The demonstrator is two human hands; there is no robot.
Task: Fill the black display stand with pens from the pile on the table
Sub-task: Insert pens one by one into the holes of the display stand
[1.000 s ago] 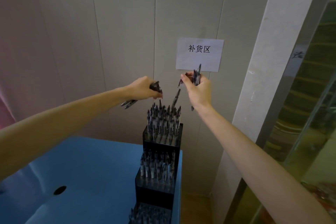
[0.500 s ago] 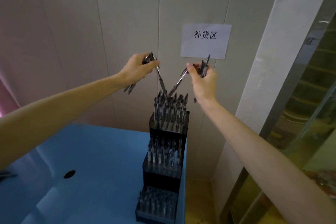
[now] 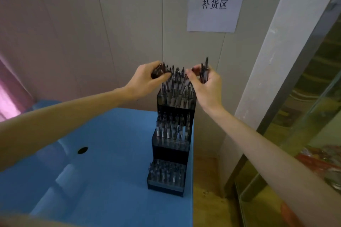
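While both hands reach the display stand [image 3: 172,145] top tier, left hand [image 3: 147,79] fingers clutching pens, right hand [image 3: 206,84] fingers gripping spare pens [image 3: 203,72]

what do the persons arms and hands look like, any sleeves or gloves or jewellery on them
Both forearms are bare along all that shows, with no sleeves in view. The left hand and right hand wear no gloves, and no rings, watch or wristband show on either wrist.
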